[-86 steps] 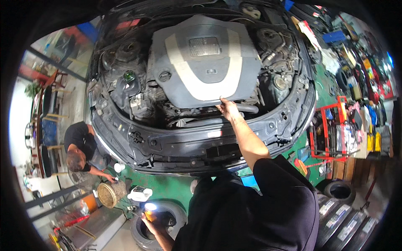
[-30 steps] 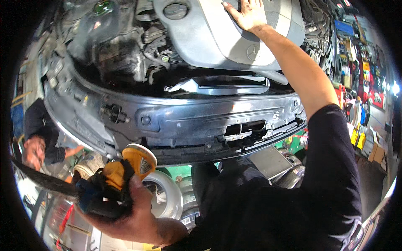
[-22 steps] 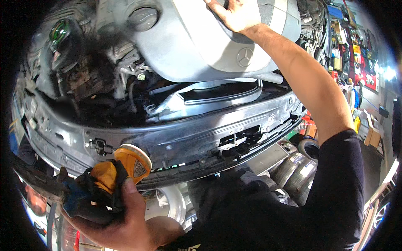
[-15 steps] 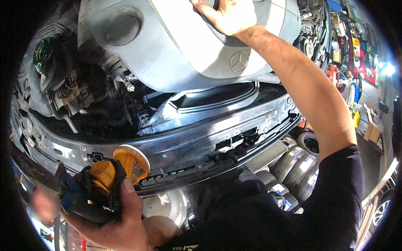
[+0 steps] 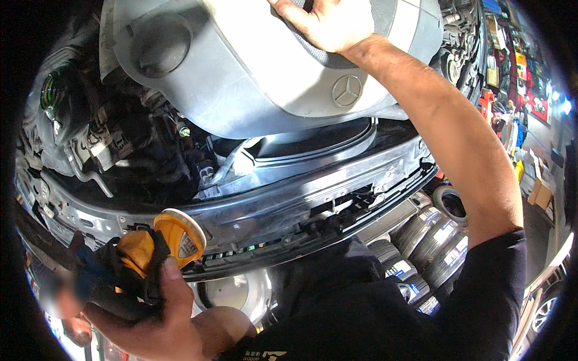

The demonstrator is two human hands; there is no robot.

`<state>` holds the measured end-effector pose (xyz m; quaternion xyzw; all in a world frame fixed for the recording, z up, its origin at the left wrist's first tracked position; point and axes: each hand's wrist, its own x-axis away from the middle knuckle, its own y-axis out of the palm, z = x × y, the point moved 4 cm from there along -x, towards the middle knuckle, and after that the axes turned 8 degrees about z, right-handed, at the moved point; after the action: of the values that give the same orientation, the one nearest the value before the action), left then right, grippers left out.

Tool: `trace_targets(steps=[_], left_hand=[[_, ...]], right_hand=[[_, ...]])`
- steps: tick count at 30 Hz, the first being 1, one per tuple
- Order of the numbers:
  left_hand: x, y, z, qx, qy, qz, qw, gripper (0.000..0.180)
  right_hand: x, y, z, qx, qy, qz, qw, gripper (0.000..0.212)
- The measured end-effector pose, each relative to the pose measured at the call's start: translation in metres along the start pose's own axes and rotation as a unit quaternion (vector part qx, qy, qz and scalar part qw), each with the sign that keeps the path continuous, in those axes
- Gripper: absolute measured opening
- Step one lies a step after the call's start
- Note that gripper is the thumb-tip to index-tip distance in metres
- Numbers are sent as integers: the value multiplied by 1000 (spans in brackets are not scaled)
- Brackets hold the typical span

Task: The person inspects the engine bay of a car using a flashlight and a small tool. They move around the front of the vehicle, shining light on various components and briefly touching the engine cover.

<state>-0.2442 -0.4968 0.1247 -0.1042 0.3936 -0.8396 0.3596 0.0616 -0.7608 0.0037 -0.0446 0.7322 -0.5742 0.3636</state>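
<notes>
A yellow lamp (image 5: 180,236) with a round, pale-rimmed head and black straps is in my left hand (image 5: 153,322) at the lower left. My left thumb presses against the strap, and the other fingers are mostly hidden. A large silver-grey engine cover (image 5: 241,84) fills the upper middle. On its dark mesh panel rests my right hand (image 5: 334,25), thumb stretched out to the left. The tips of the other right fingers lie beyond the top edge of the view. Strong light falls across the cover beneath that hand.
The car's front crossmember (image 5: 271,201) curves across the middle, below an air duct (image 5: 319,147). Hoses and engine parts (image 5: 99,141) crowd the left. Several tyres (image 5: 421,234) lie below right, and a wheel rim (image 5: 232,295) shows below. Another person is partly visible at the lower left.
The view has shifted slightly, so the engine cover sits a little lower. My left hand and the lamp appear a little farther left. My right hand stays on the cover.
</notes>
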Motion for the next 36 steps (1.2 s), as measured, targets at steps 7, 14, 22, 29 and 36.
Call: trace_targets(steps=[7,14,22,29,36], left_hand=[[-25,9,3,-17,23,-33,999,78],[-41,31,16,-15,-10,-50,999,58],[-53,45,8,-21,-2,-41,999,73],[-56,43,-3,-17,-13,-57,998,78],[-51,35,-4,-19,28,-49,998,77]], right_hand=[[0,0,1,12,5,-1,1000,92],[-1,-3,-1,18,-32,12,999,90],[-1,-2,-1,15,-29,0,999,89],[-1,-2,-2,24,-39,-11,999,87],[0,0,-1,35,-47,-9,998,86]])
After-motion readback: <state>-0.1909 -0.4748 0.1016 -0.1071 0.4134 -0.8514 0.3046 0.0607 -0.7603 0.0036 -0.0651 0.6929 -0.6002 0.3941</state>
